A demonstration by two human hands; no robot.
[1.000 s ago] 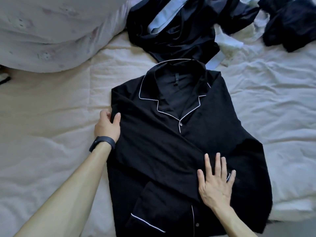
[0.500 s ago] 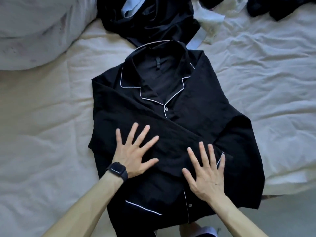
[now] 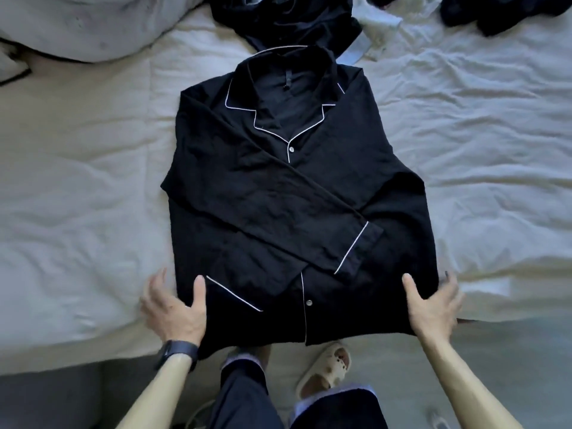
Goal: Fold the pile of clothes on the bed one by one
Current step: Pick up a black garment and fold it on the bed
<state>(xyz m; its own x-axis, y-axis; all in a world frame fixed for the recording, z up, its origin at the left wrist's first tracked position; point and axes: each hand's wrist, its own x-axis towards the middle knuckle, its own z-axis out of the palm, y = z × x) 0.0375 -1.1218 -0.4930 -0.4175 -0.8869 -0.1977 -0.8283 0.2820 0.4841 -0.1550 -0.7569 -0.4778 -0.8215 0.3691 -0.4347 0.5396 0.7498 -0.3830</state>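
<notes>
On the white bed (image 3: 93, 181) a black shirt (image 3: 278, 212) lies flat, one sleeve folded across, just below the pile (image 3: 294, 23). The left hand (image 3: 175, 308) and right hand (image 3: 433, 308) grip its lower sides, thumbs on top.

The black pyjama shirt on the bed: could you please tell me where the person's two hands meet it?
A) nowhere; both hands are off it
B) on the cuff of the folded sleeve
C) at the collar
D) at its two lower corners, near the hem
D: the left hand and right hand each hold a lower corner of the black pyjama shirt, thumbs on top of the fabric, well below the collar and cuff.
</notes>
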